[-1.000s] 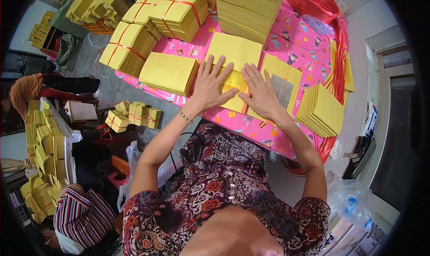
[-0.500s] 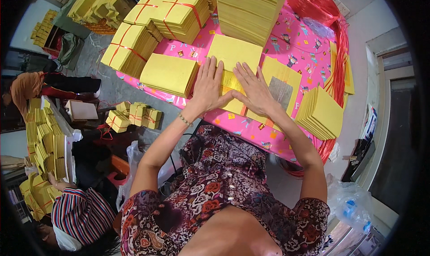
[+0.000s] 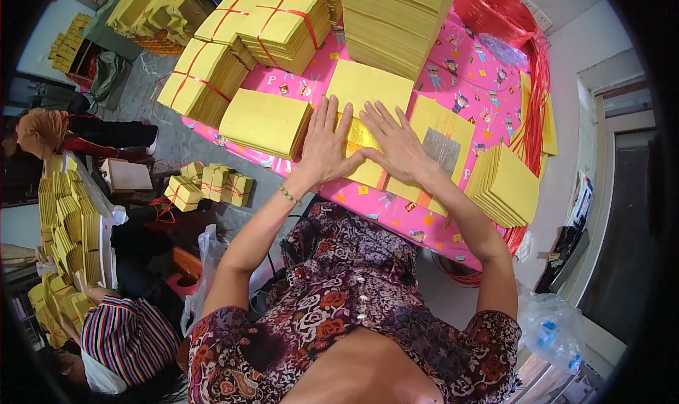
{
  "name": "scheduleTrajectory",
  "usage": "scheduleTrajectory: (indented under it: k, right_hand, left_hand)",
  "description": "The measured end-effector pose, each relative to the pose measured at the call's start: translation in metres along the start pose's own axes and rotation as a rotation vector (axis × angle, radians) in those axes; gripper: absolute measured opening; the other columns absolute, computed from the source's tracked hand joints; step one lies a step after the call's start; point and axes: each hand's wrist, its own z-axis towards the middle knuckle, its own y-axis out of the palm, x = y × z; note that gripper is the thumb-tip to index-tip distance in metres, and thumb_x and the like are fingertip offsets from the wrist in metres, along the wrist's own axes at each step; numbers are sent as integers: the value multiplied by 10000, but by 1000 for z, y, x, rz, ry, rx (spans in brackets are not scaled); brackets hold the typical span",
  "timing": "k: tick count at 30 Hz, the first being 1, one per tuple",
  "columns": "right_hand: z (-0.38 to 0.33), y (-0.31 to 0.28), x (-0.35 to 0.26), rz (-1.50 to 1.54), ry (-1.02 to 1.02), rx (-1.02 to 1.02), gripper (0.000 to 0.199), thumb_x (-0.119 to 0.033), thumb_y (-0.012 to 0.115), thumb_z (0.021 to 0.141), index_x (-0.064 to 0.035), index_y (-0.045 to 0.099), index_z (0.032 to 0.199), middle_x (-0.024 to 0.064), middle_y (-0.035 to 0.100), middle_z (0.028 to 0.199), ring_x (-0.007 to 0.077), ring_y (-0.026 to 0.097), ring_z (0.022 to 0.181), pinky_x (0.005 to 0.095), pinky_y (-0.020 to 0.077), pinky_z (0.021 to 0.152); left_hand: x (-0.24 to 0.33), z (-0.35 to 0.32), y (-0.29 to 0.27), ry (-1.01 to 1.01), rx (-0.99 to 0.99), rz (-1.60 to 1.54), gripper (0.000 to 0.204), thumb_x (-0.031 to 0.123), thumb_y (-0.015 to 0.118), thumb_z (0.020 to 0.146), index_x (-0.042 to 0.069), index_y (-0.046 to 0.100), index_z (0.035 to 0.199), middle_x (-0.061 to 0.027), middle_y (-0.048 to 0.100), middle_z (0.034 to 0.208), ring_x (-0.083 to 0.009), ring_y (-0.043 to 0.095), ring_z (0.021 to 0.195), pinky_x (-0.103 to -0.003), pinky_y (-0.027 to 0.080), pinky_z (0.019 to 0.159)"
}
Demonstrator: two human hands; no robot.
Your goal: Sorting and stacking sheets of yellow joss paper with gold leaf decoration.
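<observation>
Both my hands lie flat on a yellow paper sheet [image 3: 369,85] that has a shiny gold patch [image 3: 357,136] on its near part. My left hand [image 3: 325,142] covers the sheet's left edge, fingers stretched away from me. Over the right edge rests my right hand [image 3: 401,146], its thumb nearly meeting the left thumb. Beside it lies another yellow sheet [image 3: 445,117] with a silver-grey patch [image 3: 442,149], partly under my right wrist. Just left of my left hand is a low stack of folded yellow paper [image 3: 265,121].
A tall yellow paper stack [image 3: 396,22] stands behind the sheet. Bundles tied with red string [image 3: 283,22] fill the far left of the pink tablecloth [image 3: 460,71]. Folded papers [image 3: 503,185] and red strings [image 3: 541,100] are at right. A person in a striped top [image 3: 131,340] works at lower left.
Both hands stay flat on the gold-patched sheet. My right hand has slid slightly left, and the view has shifted a little.
</observation>
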Motion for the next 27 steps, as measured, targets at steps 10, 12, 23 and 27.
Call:
scheduleTrajectory:
  k: [10,12,23,27]
  right_hand:
    - [6,-2,12,48,-10,135,595,-324,578,980,-27,411,1467,163,372,1552,328,327,1451,466,284,1187]
    - [10,-5,17,80,4,245,536,-246,641,947,-21,486,1408,174,445,1498,347,417,1396,446,382,1139]
    - [24,-19,15,-79,-87,700,182,-133,675,893,-28,677,1041,111,708,985,276,707,890,364,589,762]
    - [23,-31,2,-166,-85,708,183,-141,679,893,-40,683,1046,100,707,1015,267,704,909,363,576,779]
  left_hand:
    - [1,4,-1,-25,-5,32,856,562,520,951,-1,274,1547,-366,210,1562,-502,177,1478,-543,186,1206]
    - [1,11,-5,-66,-52,-9,771,523,475,989,-18,318,1515,-376,245,1538,-515,206,1461,-551,205,1195]
    - [-20,51,-24,-217,433,-398,814,302,646,955,39,178,1567,-316,507,1218,-382,571,1130,-506,490,930]
    - [0,74,-55,-619,247,-1479,987,170,758,879,63,77,1586,-185,530,1181,-162,642,722,-280,568,640]
